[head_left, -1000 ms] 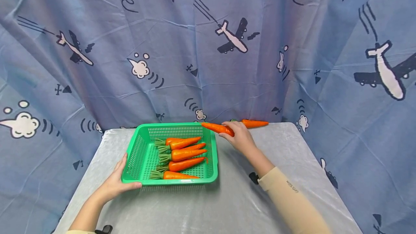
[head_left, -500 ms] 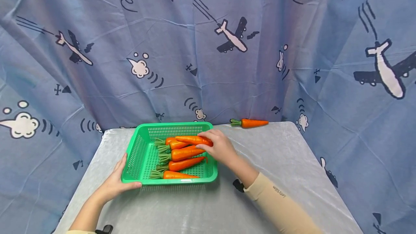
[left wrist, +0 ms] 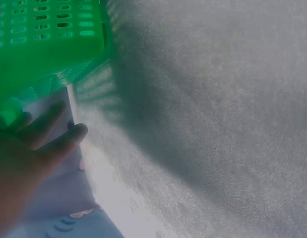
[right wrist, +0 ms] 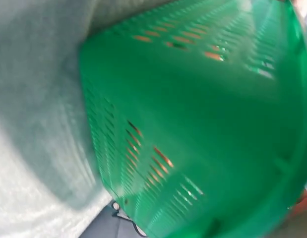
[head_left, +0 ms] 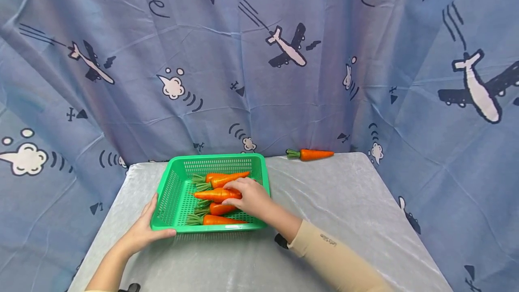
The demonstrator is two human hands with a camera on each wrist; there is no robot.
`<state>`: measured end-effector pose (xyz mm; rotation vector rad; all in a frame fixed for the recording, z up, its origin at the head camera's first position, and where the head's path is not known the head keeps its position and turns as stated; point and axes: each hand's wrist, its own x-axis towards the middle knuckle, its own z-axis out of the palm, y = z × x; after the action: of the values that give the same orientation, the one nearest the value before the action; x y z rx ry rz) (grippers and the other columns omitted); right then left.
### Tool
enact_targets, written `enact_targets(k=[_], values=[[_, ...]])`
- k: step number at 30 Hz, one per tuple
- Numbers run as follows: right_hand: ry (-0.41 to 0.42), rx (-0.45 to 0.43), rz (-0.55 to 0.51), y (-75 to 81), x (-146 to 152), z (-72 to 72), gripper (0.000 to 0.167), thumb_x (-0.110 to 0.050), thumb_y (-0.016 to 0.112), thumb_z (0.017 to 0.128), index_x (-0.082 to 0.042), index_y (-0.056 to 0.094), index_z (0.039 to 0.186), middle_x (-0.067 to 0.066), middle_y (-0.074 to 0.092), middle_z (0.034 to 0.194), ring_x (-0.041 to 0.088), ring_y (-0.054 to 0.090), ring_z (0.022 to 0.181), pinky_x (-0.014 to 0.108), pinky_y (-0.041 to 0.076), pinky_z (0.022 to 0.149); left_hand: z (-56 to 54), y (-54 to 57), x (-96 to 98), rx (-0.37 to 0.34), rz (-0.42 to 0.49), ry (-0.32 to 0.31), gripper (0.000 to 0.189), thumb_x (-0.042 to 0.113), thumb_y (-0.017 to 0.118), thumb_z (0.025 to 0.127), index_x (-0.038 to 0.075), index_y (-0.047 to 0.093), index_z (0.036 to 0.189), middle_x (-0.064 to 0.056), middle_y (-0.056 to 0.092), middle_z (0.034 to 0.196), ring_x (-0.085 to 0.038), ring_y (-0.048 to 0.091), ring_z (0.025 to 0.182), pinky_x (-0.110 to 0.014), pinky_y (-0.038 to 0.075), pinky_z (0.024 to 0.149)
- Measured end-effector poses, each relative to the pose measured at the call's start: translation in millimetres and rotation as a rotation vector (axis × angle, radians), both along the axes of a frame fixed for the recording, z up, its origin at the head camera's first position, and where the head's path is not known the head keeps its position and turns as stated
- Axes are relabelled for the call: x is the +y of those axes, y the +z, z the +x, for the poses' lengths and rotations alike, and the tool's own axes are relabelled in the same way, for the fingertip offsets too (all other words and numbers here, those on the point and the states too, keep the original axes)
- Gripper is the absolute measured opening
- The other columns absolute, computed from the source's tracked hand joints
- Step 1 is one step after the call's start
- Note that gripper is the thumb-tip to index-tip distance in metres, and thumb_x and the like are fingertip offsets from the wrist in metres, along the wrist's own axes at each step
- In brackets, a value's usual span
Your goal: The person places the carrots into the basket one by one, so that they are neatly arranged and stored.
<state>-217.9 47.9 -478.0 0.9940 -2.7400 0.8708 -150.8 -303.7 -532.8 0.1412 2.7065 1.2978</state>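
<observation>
In the head view my right hand [head_left: 249,197] grips a carrot [head_left: 212,194] by its thick end, low inside a green plastic basket [head_left: 167,195]. That carrot's thin tip points left, over other carrots. Fingers and thumb wrap its right end; its top is hidden. Several carrots with green stubs lie in the basket, such as the front carrot [head_left: 220,220] and a back carrot [head_left: 227,179]. My left hand [head_left: 139,231] rests at the basket's front left corner, thumb along the front rim. In the left wrist view its extended fingers [left wrist: 61,144] spread beside the basket wall.
One more carrot [head_left: 316,154] lies at the table's back edge, right of the basket. A grey-white cloth [head_left: 324,202] covers the table. A blue curtain [head_left: 202,80] printed with airplanes hangs behind and at both sides.
My right hand has carried the carrot left and down, from beyond the basket's back right corner into the basket over the other carrots. The left hand stays at its corner.
</observation>
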Motion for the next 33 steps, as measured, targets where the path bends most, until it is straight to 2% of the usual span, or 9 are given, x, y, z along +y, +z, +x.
enact_targets(k=[8, 15, 20, 26, 33], values=[[-0.032, -0.068, 0.145, -17.7, -12, 2.9, 0.043, -0.043, 0.082, 0.083, -0.02, 0.075, 0.118, -0.006, 0.074, 0.111, 0.014, 0.067, 0.1, 0.029, 0.055, 0.081, 0.1, 1.3, -0.2, 0.009, -0.002, 0.0, 0.132, 0.029, 0.088, 0.076, 0.008, -0.01, 0.162, -0.033, 0.003, 0.163, -0.055, 0.01, 0.148, -0.073, 0.019, 0.112], [-0.011, -0.132, 0.24, -28.4, -20, 5.9, 0.036, -0.029, 0.083, 0.085, -0.017, 0.074, 0.118, -0.005, 0.074, 0.111, 0.013, 0.067, 0.1, 0.027, 0.055, 0.081, 0.1, 1.6, -0.1, 0.007, 0.001, 0.0, 0.132, 0.029, 0.088, 0.076, 0.011, -0.01, 0.162, -0.032, 0.002, 0.164, -0.054, 0.01, 0.148, -0.074, 0.019, 0.112], [-0.011, -0.154, 0.294, -28.6, -20, 6.1, 0.035, -0.025, 0.083, 0.085, -0.018, 0.074, 0.118, -0.005, 0.073, 0.114, 0.013, 0.066, 0.101, 0.028, 0.055, 0.078, 0.5, 1.5, -0.5, 0.003, -0.008, -0.002, 0.131, 0.029, 0.087, 0.077, 0.012, -0.011, 0.162, -0.032, 0.001, 0.164, -0.055, 0.009, 0.148, -0.074, 0.019, 0.112], [-0.014, -0.174, 0.255, -19.0, -14, 4.0, 0.037, -0.025, 0.08, 0.088, -0.019, 0.074, 0.123, -0.005, 0.072, 0.121, 0.013, 0.065, 0.11, 0.031, 0.055, 0.087, 1.4, 2.1, -0.6, 0.001, -0.001, -0.002, 0.132, 0.029, 0.088, 0.076, 0.012, -0.011, 0.162, -0.032, 0.001, 0.164, -0.055, 0.009, 0.148, -0.074, 0.019, 0.112], [-0.004, -0.169, 0.138, -3.4, -1, -3.6, 0.039, -0.025, 0.081, 0.087, -0.014, 0.072, 0.124, 0.001, 0.072, 0.122, 0.02, 0.066, 0.112, 0.033, 0.055, 0.091, 1.6, 2.5, -0.4, -0.001, -0.002, -0.003, 0.132, 0.029, 0.088, 0.076, 0.011, -0.011, 0.162, -0.032, 0.002, 0.164, -0.055, 0.01, 0.148, -0.074, 0.019, 0.112]])
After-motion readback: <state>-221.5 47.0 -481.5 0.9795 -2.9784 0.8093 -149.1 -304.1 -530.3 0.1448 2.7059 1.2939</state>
